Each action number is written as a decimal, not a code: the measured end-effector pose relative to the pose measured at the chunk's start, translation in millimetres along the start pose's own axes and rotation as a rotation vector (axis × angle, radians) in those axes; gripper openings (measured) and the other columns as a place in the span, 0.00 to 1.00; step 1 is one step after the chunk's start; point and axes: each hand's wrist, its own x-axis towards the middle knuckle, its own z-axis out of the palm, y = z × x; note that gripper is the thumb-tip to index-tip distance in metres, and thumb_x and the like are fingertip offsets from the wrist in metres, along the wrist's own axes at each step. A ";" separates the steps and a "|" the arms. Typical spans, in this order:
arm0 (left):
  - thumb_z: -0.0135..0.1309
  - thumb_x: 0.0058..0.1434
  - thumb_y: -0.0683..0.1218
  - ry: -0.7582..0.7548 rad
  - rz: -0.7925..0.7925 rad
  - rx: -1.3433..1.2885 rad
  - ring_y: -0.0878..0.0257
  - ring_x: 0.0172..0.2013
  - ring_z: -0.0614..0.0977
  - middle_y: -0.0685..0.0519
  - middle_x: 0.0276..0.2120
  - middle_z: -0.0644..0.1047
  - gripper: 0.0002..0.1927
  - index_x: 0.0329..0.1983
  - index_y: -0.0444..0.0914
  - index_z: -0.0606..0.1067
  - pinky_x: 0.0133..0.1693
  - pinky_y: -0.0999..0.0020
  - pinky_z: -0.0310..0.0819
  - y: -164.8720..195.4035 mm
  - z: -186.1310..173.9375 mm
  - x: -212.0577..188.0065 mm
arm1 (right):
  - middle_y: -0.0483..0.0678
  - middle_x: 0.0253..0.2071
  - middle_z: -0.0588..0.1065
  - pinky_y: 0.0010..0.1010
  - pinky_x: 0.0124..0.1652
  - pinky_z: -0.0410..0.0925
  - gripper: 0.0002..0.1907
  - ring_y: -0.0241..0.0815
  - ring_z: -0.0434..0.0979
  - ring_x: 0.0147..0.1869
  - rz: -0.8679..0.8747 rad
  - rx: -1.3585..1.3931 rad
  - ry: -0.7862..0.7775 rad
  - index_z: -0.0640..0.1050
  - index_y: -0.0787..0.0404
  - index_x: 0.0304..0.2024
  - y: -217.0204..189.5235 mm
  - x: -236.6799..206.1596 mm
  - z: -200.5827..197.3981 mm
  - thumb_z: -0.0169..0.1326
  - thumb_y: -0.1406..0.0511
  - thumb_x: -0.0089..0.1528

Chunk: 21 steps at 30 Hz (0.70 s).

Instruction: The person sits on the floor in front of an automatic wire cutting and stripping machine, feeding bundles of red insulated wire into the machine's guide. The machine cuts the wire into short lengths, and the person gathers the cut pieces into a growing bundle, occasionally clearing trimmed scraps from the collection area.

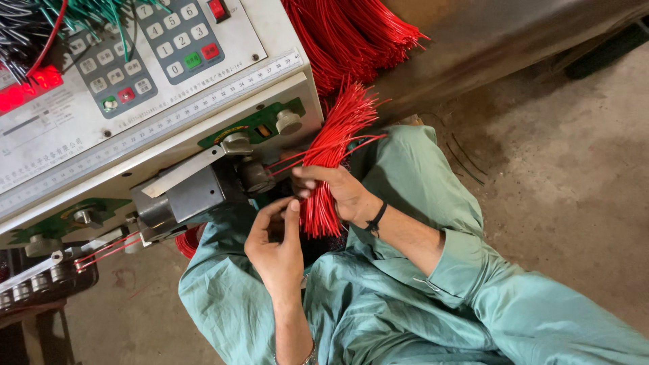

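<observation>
Red cut wires (329,157), bundled, are clasped in the right hand (338,190) beside the machine's metal outlet (196,192). Left hand (276,245) pinches the bundle's lower ends, fingers closed.

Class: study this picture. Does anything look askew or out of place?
A few red wires splay sideways from the red wire bundle gripped by the right hand. The left hand pinches near its lower end. Nothing looks spilled or damaged.

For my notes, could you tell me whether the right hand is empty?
No, the right hand grips a bundle of red wires.
</observation>
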 end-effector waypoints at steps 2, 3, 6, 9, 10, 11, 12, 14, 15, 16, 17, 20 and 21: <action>0.62 0.65 0.44 -0.014 -0.015 -0.031 0.76 0.29 0.73 0.60 0.28 0.77 0.08 0.42 0.34 0.81 0.33 0.80 0.66 -3.7 -0.1 -2.2 | 0.41 0.29 0.68 0.30 0.42 0.70 0.06 0.37 0.72 0.37 0.046 0.030 -0.002 0.76 0.63 0.42 -4.2 -3.3 -1.5 0.60 0.68 0.71; 0.62 0.65 0.43 -0.020 -0.020 -0.049 0.76 0.29 0.73 0.60 0.29 0.77 0.08 0.42 0.33 0.81 0.33 0.80 0.66 -6.7 -0.7 -4.0 | 0.40 0.28 0.68 0.29 0.42 0.70 0.07 0.36 0.72 0.35 0.070 0.046 -0.003 0.78 0.63 0.47 -6.9 -4.7 -0.1 0.60 0.68 0.69; 0.60 0.66 0.43 -0.015 -0.019 -0.109 0.76 0.30 0.74 0.60 0.30 0.77 0.09 0.45 0.33 0.80 0.34 0.81 0.66 -22.8 -5.3 -9.2 | 0.41 0.35 0.75 0.30 0.46 0.72 0.12 0.31 0.75 0.41 0.073 -0.082 0.220 0.78 0.63 0.46 -14.1 -3.0 9.7 0.58 0.62 0.63; 0.57 0.68 0.46 0.007 -0.156 -0.330 0.74 0.26 0.69 0.58 0.30 0.77 0.11 0.47 0.34 0.79 0.30 0.78 0.63 -52.5 -11.3 -9.7 | 0.45 0.33 0.76 0.41 0.41 0.72 0.12 0.41 0.79 0.38 0.074 -0.047 0.272 0.76 0.62 0.40 -18.0 -1.4 16.3 0.58 0.59 0.63; 0.55 0.69 0.48 0.015 -0.226 -0.429 0.73 0.24 0.67 0.58 0.30 0.77 0.12 0.48 0.34 0.78 0.28 0.77 0.61 -64.9 -12.8 -7.9 | 0.45 0.32 0.76 0.41 0.41 0.72 0.12 0.42 0.79 0.37 0.110 -0.028 0.316 0.76 0.62 0.40 -17.1 -0.4 16.6 0.57 0.60 0.62; 0.54 0.69 0.50 0.028 -0.392 -0.656 0.72 0.24 0.67 0.58 0.29 0.76 0.13 0.47 0.36 0.78 0.27 0.76 0.61 -77.8 -13.5 -5.4 | 0.45 0.31 0.76 0.40 0.42 0.72 0.11 0.42 0.79 0.36 0.149 -0.009 0.359 0.76 0.61 0.39 -14.9 1.5 16.2 0.56 0.60 0.62; 0.53 0.69 0.53 0.043 -0.559 -0.882 0.71 0.24 0.67 0.59 0.29 0.75 0.14 0.46 0.37 0.78 0.27 0.75 0.61 -90.7 -13.5 -2.6 | 0.45 0.29 0.76 0.40 0.42 0.71 0.10 0.43 0.79 0.35 0.188 0.010 0.401 0.76 0.60 0.39 -12.5 2.7 14.5 0.56 0.60 0.61; 0.52 0.70 0.54 0.040 -0.723 -1.135 0.69 0.23 0.66 0.60 0.28 0.73 0.15 0.45 0.39 0.77 0.26 0.74 0.61 -114.6 -7.1 -1.7 | 0.41 0.28 0.70 0.37 0.45 0.70 0.06 0.37 0.72 0.35 0.123 0.074 0.124 0.76 0.61 0.42 -6.7 4.1 10.5 0.58 0.64 0.67; 0.52 0.71 0.54 0.024 -0.722 -1.159 0.69 0.23 0.66 0.60 0.28 0.72 0.14 0.45 0.39 0.77 0.26 0.73 0.61 -124.8 -1.4 -5.3 | 0.39 0.28 0.67 0.35 0.46 0.69 0.05 0.35 0.69 0.34 0.090 0.106 -0.013 0.76 0.62 0.43 -4.3 3.1 8.7 0.59 0.67 0.70; 0.51 0.72 0.53 0.007 -0.724 -1.183 0.69 0.23 0.65 0.60 0.28 0.72 0.13 0.44 0.39 0.77 0.26 0.72 0.60 -133.5 4.1 -9.9 | 0.40 0.27 0.66 0.34 0.46 0.68 0.06 0.34 0.68 0.34 0.103 0.095 -0.023 0.74 0.60 0.38 -3.6 0.9 6.7 0.58 0.67 0.70; 0.49 0.70 0.52 0.028 -0.801 -1.132 0.69 0.23 0.65 0.59 0.29 0.74 0.12 0.44 0.40 0.77 0.26 0.73 0.60 -140.8 9.3 -14.2 | 0.40 0.27 0.66 0.34 0.46 0.68 0.10 0.34 0.67 0.33 0.115 0.084 -0.033 0.72 0.58 0.34 -3.6 -1.2 5.5 0.57 0.67 0.69; 0.45 0.67 0.49 0.030 -0.938 -1.000 0.68 0.24 0.66 0.57 0.31 0.76 0.11 0.43 0.41 0.75 0.27 0.73 0.59 -158.2 24.6 -23.5 | 0.40 0.25 0.65 0.33 0.43 0.68 0.04 0.34 0.68 0.32 0.091 0.054 0.035 0.76 0.59 0.42 -7.6 -2.8 6.8 0.56 0.66 0.66; 0.45 0.68 0.49 -0.006 -0.932 -0.974 0.67 0.24 0.67 0.56 0.30 0.75 0.10 0.42 0.40 0.74 0.27 0.71 0.59 -163.7 28.4 -24.7 | 0.39 0.25 0.65 0.33 0.42 0.69 0.11 0.34 0.68 0.31 0.075 0.048 0.074 0.79 0.60 0.48 -8.6 -2.2 8.7 0.56 0.66 0.64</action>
